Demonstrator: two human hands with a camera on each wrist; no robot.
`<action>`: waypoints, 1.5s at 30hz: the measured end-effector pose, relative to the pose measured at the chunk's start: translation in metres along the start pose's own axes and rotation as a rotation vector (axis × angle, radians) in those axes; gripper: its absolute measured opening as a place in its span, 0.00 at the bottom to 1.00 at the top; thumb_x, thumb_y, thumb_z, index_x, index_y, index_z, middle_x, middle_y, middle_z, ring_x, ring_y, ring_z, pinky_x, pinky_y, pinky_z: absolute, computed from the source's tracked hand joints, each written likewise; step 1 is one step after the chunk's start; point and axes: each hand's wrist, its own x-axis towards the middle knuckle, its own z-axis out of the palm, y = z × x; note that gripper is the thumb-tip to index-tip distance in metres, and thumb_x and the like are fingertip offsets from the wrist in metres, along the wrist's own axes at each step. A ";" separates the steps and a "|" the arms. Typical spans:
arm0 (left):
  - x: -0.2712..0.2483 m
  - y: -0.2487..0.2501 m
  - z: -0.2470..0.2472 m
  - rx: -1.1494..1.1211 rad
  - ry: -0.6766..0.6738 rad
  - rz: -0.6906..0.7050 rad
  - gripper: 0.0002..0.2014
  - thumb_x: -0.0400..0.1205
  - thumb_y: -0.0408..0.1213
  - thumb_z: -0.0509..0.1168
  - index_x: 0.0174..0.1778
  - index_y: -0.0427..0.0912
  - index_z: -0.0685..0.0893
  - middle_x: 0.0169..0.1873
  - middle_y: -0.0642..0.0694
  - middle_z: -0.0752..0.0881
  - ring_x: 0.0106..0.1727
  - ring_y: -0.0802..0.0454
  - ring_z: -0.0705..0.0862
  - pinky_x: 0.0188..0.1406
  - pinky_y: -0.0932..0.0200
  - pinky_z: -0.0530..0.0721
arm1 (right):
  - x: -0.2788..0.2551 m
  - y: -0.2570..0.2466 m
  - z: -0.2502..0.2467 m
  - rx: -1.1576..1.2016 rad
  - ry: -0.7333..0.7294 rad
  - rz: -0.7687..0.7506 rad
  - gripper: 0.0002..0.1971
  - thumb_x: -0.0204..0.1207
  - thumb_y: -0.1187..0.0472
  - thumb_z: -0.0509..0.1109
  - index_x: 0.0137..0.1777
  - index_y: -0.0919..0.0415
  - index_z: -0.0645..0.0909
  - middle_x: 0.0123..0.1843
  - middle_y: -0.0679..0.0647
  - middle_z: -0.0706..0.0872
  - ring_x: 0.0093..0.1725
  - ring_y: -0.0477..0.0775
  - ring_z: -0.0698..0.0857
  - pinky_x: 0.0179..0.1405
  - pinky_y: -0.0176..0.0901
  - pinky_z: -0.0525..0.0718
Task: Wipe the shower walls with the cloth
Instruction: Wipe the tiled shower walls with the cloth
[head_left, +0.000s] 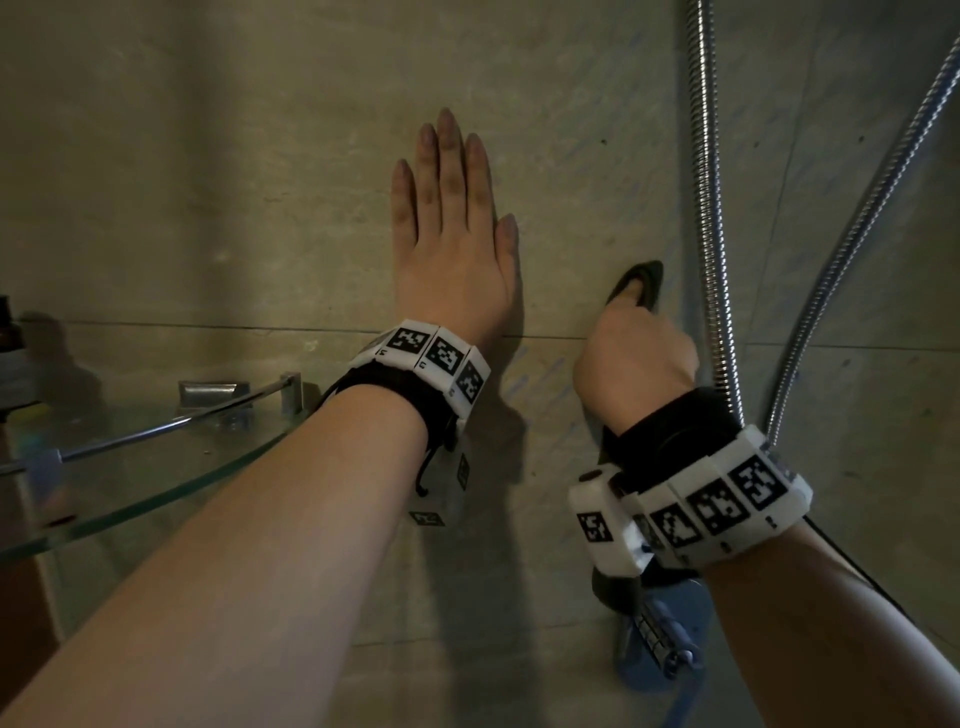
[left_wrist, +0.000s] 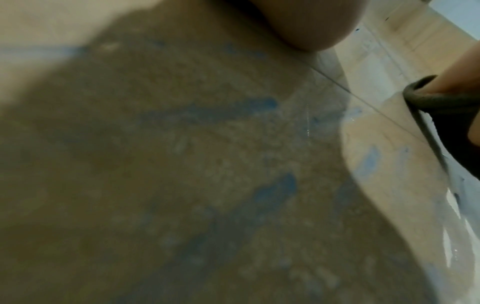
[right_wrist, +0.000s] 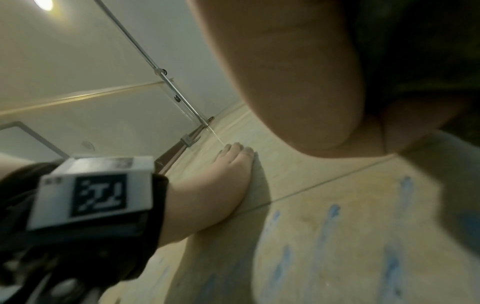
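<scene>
The left hand (head_left: 453, 244) lies flat on the beige stone-look wall (head_left: 208, 182), fingers straight and together. Just right of it, the right hand (head_left: 636, 358) presses a dark, soft cloth (head_left: 641, 283) against the wall (fingers curled round it), beside the ribbed metal hose (head_left: 707, 208). Faint blue streaks (right_wrist: 330, 226) mark the tile.

glass shelf (head_left: 156, 499) holding bottles (head_left: 10, 332)

The left hand (right_wrist: 228, 174) lay flat against the tiled wall (right_wrist: 324, 205), fingers straight. Blue streaks (right_wrist: 330, 222) marked the tile below the seam. A metal rod (right_wrist: 145, 55) crossed the upper left.
</scene>
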 end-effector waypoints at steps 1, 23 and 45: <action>0.000 0.000 0.000 0.002 -0.004 -0.001 0.31 0.88 0.48 0.40 0.83 0.34 0.45 0.83 0.34 0.45 0.84 0.40 0.44 0.81 0.45 0.36 | -0.002 -0.003 0.004 0.007 -0.010 -0.003 0.38 0.81 0.67 0.58 0.80 0.78 0.36 0.71 0.65 0.76 0.67 0.63 0.78 0.59 0.51 0.76; -0.009 0.018 -0.004 -0.048 -0.070 -0.120 0.30 0.89 0.47 0.39 0.83 0.32 0.42 0.83 0.35 0.42 0.84 0.41 0.41 0.80 0.46 0.34 | -0.024 0.005 0.024 -0.072 -0.183 -0.153 0.40 0.81 0.65 0.61 0.83 0.69 0.38 0.68 0.66 0.77 0.64 0.64 0.80 0.48 0.47 0.74; -0.033 0.072 0.004 -0.157 -0.212 -0.329 0.60 0.73 0.73 0.56 0.81 0.31 0.35 0.81 0.31 0.35 0.82 0.37 0.33 0.80 0.44 0.31 | -0.005 0.065 0.034 -0.066 -0.073 -0.254 0.40 0.81 0.63 0.63 0.85 0.60 0.40 0.66 0.68 0.74 0.63 0.66 0.78 0.57 0.56 0.79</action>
